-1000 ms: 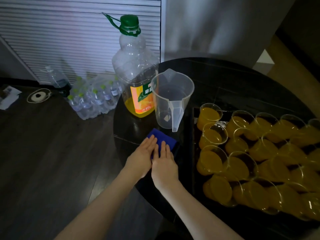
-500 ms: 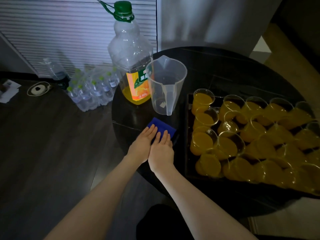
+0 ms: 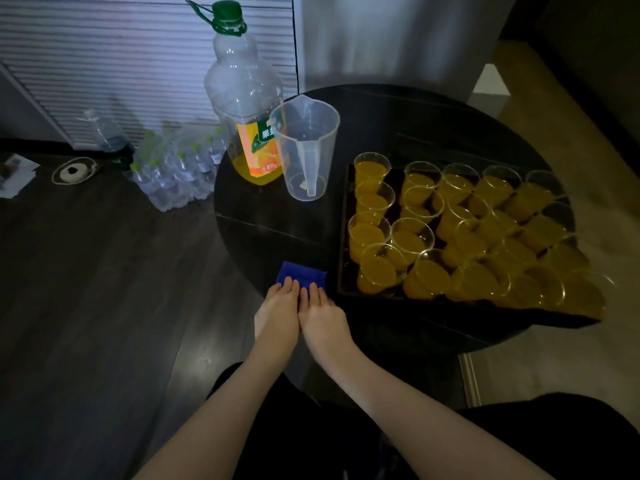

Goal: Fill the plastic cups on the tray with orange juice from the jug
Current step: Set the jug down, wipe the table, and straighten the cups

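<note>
Clear glossy plastic on the jug, see-through and smooth. Same clear plastic on the cups and the big bottle, paper-look label. Blue cloth, soft and matt. Table dark with a dull sheen; floor dark wood grain.

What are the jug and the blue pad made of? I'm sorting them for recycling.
The jug looks like clear, slightly frosted plastic: the bottle shows through its wall. The blue pad looks like soft matte cloth or sponge; the dim light leaves that open.
</note>
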